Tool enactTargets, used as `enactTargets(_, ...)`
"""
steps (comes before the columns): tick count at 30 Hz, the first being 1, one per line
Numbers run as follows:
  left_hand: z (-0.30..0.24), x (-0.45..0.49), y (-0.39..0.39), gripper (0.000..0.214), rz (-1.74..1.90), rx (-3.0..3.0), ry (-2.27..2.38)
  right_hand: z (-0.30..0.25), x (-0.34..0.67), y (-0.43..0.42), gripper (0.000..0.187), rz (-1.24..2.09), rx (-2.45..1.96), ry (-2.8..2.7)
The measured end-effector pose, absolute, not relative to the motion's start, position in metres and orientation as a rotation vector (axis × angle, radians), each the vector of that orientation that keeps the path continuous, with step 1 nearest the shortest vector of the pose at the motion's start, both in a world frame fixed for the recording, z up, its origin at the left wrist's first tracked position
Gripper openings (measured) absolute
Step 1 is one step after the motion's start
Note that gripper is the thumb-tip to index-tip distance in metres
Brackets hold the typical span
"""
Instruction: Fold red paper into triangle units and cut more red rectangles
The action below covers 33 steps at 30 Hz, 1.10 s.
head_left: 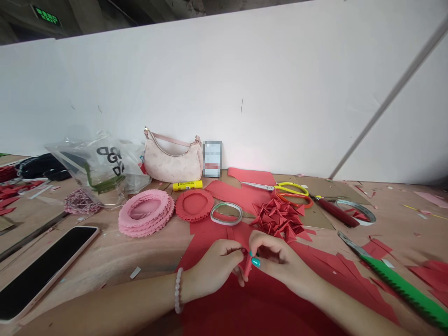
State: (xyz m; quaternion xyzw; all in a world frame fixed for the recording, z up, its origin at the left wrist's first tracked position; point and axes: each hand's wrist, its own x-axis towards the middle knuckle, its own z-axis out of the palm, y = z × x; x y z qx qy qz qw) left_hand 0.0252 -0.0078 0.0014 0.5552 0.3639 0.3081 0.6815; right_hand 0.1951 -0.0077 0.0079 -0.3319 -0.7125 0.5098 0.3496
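Both hands meet at the front middle over red paper. My left hand (224,263) is closed, its thumb and fingers gripping a small folded piece of red paper (248,267) from the left. On the other side my right hand (273,259) pinches the same piece between thumb and forefinger. Fingers hide most of its shape. Just beyond them lies a pile of pointed folded red paper pieces (280,218). A roll of white tape (226,213) sits behind my left hand, on red paper sheets (234,193).
Left of centre are pink paper rings (147,212), a red paper ring (194,205) and a glue stick (187,185). Scissors (290,188), a red-handled knife (338,212) and a green-handled blade (395,275) lie right. A phone (45,270) rests left; a pink handbag (173,161) stands behind.
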Motion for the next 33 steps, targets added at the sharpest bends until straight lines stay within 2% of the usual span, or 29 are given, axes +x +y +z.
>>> enactTargets(9, 0.004, 0.025, -0.008, 0.025, 0.707, 1.271, 0.808, 0.006, 0.19, -0.009, 0.019, 1.575, -0.796, -1.648)
enactTargets(18, -0.001, 0.024, -0.011, 0.037, 0.81, 1.433, 0.948, 0.006, 0.184, -0.012, 0.025, 1.396, -1.161, -1.45)
enactTargets(26, 0.004, 0.024, -0.013, 0.034, 0.781, 1.435, 0.998, 0.001, 0.184, -0.011, 0.021, 1.356, -1.111, -1.299)
enactTargets(33, 0.005, 0.027, -0.015, 0.03, 0.739, 1.417, 0.996, 0.003, 0.18, -0.014, 0.03, 1.244, -1.133, -1.44)
